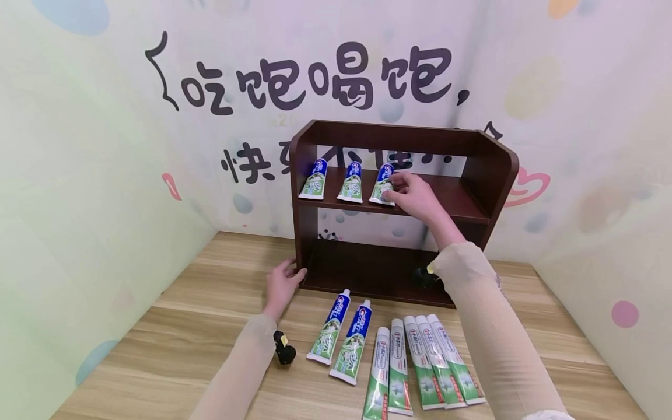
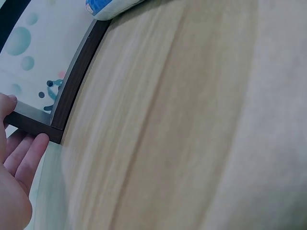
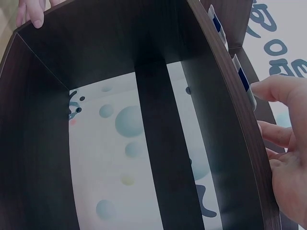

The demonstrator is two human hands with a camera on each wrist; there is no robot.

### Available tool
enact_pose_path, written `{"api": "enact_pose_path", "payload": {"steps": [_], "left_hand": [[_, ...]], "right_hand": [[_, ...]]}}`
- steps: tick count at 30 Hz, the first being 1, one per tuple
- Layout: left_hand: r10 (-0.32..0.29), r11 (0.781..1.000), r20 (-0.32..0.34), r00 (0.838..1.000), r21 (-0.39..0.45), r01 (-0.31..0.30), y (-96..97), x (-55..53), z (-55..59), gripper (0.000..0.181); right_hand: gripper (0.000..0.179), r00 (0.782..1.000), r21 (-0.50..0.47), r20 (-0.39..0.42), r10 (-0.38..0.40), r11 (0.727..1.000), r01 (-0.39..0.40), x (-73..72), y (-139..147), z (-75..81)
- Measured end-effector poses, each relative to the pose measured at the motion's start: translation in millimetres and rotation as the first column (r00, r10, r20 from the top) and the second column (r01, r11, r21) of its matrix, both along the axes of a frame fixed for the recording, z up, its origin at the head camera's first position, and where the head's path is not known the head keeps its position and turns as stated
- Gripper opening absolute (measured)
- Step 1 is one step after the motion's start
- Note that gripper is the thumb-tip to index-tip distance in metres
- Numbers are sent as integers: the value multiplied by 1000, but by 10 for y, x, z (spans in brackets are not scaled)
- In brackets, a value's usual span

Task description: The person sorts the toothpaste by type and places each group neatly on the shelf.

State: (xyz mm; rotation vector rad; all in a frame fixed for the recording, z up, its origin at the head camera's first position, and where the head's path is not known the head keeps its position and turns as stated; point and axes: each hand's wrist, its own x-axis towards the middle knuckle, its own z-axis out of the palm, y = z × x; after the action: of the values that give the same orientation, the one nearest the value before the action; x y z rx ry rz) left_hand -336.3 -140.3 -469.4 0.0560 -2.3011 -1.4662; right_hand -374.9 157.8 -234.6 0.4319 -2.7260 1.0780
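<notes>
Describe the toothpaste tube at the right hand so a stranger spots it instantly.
Find the dark brown rack on the wooden table. Its upper shelf carries a row of three blue-and-green tubes. It's the rightmost tube, the only one at the right hand.

Pale walls, printed with pastel spots and, at the back, black Chinese characters, enclose a wood-grain worktop on three sides.

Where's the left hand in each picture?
Head: left hand, below and left of centre, at the bottom left corner of the dark shelf.
Left wrist: left hand, lower left edge, gripping the dark shelf.
Right wrist: left hand, top left corner.
Shared landmark: that dark shelf.
</notes>
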Motion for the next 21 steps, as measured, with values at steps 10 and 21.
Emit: {"api": "enact_pose_path", "payload": {"steps": [10,21], "left_hand": [[3,1000,-15,1000,-21,-4,38,5,-53,45],[-49,998,8,999,-36,49,6,-14,-118,49]], "right_hand": [[56,1000,1,5,-8,1000,8,-1,6,-1],[56,1000,0,8,-14,1000,14,-8,3,2]]}}
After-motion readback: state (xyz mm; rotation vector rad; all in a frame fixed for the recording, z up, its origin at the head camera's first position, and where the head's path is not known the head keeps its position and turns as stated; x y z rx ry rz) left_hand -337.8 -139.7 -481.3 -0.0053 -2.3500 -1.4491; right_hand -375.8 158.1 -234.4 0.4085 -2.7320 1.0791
